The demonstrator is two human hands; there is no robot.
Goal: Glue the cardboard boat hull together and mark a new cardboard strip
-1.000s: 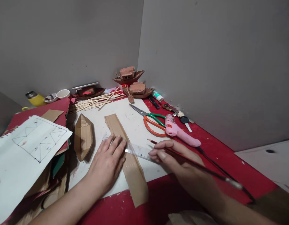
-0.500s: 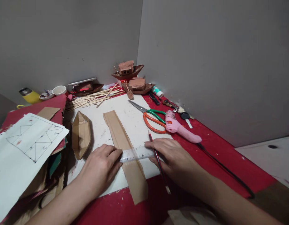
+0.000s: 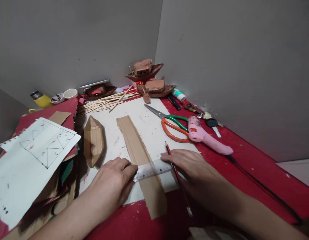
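Observation:
A clear plastic ruler [image 3: 151, 169] lies crosswise over a long strip of cardboard [image 3: 135, 141]. At its left end, my left hand [image 3: 114, 178] pinches the ruler between thumb and fingers. My right hand [image 3: 192, 171] grips the other end, and a dark red and black pencil [image 3: 179, 181] is tucked between its fingers, point away from me. The strip rests on a white sheet [image 3: 114, 133], its near end reaching over the red tabletop. Left of the strip sits a small folded cardboard boat hull [image 3: 93, 141].
Scissors [image 3: 167, 121] and a pink glue gun [image 3: 207, 138] with a black cord lie to the right. Behind are thin wooden sticks [image 3: 104, 102], finished model boats [image 3: 154, 87] and keys [image 3: 212, 121]. A paper with drawn triangles [image 3: 26, 170] covers stacked cardboard at left.
The whole scene has shifted to the right in view as the camera turned a little left. Both hands keep their hold on the ruler, which still crosses the strip.

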